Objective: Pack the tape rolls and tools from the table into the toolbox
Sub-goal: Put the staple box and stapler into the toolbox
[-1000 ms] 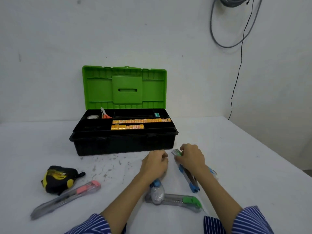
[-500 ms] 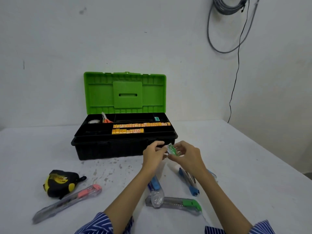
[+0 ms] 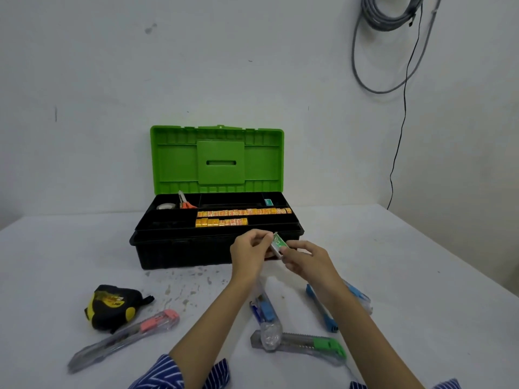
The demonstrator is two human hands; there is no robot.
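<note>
Hands (image 3: 248, 255) (image 3: 304, 259) pinched one small green packet (image 3: 278, 244) together, near the toolbox (image 3: 196, 254) front.
Scissors (image 3: 184, 203) and yellow packs (image 3: 244, 212) were stowed; tape measure (image 3: 113, 306) and four cutters (image 3: 123, 341) remained on the table (image 3: 56, 262).

Both forearms reaching forward from striped sleeves, left hand (image 3: 248, 252) raised, fingers curled, fingertips pinching the upper end of a small green packet (image 3: 278, 244), right hand (image 3: 304, 258) close beside it, thumb and fingers pinching its lower end
</note>
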